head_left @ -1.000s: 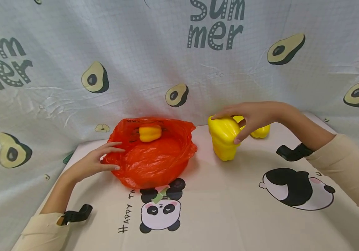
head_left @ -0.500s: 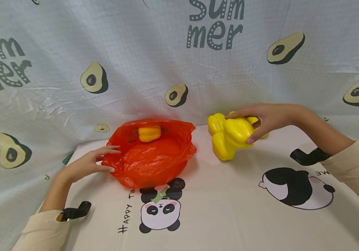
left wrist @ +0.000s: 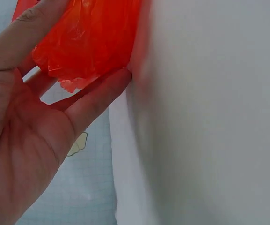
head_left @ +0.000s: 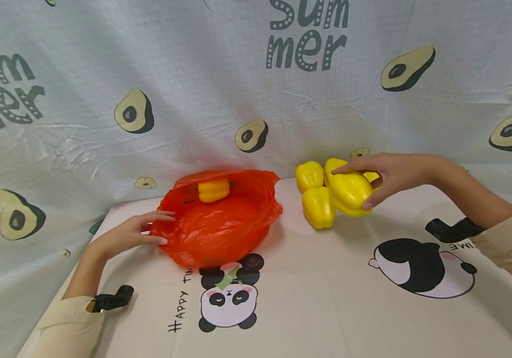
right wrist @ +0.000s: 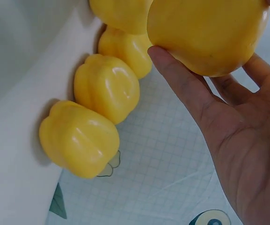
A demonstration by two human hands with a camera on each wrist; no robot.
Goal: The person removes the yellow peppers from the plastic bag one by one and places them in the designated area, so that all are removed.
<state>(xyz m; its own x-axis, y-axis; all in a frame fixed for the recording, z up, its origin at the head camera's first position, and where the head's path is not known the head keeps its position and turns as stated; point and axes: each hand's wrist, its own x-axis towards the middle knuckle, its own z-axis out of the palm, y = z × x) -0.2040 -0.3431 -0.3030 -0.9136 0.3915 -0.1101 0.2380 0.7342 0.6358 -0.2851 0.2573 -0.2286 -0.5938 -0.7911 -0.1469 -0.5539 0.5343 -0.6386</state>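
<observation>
My right hand [head_left: 392, 174] grips a yellow bell pepper [head_left: 351, 194] between thumb and fingers, tilted beside several others. In the right wrist view this pepper [right wrist: 207, 35] is at the top, partly out of frame. One bell pepper [head_left: 318, 208] stands just left of it, another [head_left: 309, 175] farther back. My left hand [head_left: 126, 233] is at the left side of a red plastic bag [head_left: 220, 238], thumb and fingers spread apart and touching it. The left wrist view shows the bag [left wrist: 92, 42] between these spread fingers. Inside the bag lies an orange-yellow bell pepper [head_left: 214, 191].
A row of yellow bell peppers [right wrist: 78, 138] stands by the backdrop, partly hidden behind my right hand in the head view. A printed avocado curtain [head_left: 202, 74] hangs at the table's back edge. Panda prints [head_left: 229, 303] decorate the light tablecloth [head_left: 309, 303].
My right hand has moved right with the bell pepper, uncovering the ones at the left of the group. The left hand has barely shifted at the bag's side.
</observation>
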